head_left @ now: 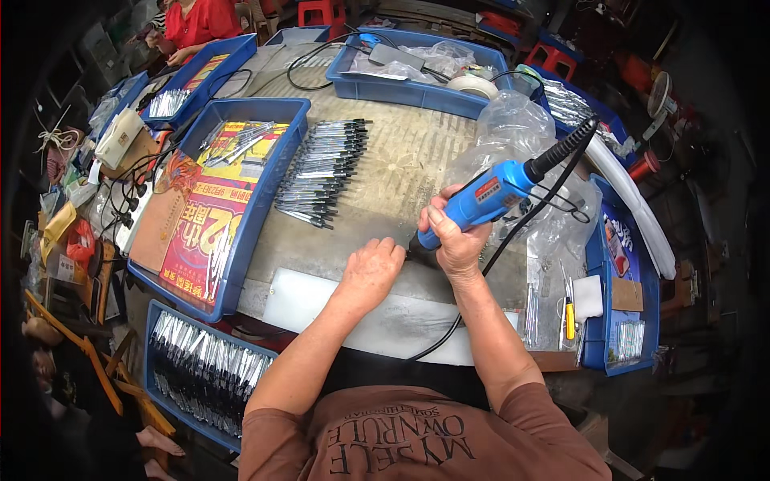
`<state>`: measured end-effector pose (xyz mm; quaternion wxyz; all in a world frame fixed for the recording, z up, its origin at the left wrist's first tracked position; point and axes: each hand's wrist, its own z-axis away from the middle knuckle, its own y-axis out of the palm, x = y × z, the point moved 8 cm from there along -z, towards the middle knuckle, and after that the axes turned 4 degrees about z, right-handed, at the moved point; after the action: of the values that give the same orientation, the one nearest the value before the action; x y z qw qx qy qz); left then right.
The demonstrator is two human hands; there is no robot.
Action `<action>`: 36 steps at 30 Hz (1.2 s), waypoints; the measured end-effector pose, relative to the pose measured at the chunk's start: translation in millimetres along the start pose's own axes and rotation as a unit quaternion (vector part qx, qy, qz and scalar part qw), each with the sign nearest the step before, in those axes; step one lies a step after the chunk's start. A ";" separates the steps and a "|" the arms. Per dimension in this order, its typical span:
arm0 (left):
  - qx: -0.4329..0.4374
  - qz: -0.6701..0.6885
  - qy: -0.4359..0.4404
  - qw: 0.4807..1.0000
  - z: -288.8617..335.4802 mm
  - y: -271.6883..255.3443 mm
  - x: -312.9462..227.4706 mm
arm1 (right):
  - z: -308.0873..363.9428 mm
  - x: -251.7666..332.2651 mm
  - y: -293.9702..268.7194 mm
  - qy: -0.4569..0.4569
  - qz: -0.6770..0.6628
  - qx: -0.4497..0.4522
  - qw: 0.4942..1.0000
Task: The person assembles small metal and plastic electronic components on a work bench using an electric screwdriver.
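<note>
My right hand [457, 239] is wrapped round a blue electric screwdriver [489, 196], which is tilted with its black nose pointing down and left. A black cord runs from its upper end. My left hand [373, 271] is closed beside that nose, low over the near part of the table. Whatever its fingers pinch, if anything, is hidden. Beyond it, to the left, slim silver-and-black pen-shaped pieces [325, 172] lie side by side in a long row. A white sheet [301, 301] lies under my forearms at the table's near edge.
At left, a blue tray [298, 120] holds printed sheets and loose pieces; a lower blue bin [152, 353] is full of them. Another blue tray [369, 86] stands at the back. Plastic bags [513, 128] and a yellow-handled tool [570, 319] lie right. A person in red [200, 22] sits far left.
</note>
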<state>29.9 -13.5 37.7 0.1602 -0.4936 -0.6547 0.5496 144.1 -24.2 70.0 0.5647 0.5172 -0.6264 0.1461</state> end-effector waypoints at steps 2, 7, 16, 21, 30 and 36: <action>0.014 -0.014 0.003 1.000 1.7 -1.2 -0.7 | -0.3 2.0 1.6 -0.005 -0.006 0.013 1.000; 0.040 0.006 -0.043 0.998 8.0 2.1 8.4 | -1.3 9.0 4.4 0.000 -0.008 0.026 1.000; 0.056 0.053 -0.007 0.997 25.3 -2.9 21.6 | -15.7 21.8 -29.9 -0.091 -0.015 -0.077 0.993; 0.106 0.079 0.000 0.991 26.3 -11.8 22.6 | -21.5 27.9 -44.2 -0.113 -0.001 -0.121 0.986; 0.073 0.015 0.046 0.996 -17.2 7.2 -0.8 | -23.0 25.6 -49.3 -0.112 -0.022 -0.126 0.985; 0.053 -0.043 0.090 0.994 -29.3 32.6 -10.2 | -23.0 23.6 -49.1 -0.096 -0.032 -0.131 0.986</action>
<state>71.9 -8.4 22.6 0.2677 -0.5029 -0.6283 0.5298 200.9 -38.7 77.9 0.5696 0.4697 -0.6745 -0.0057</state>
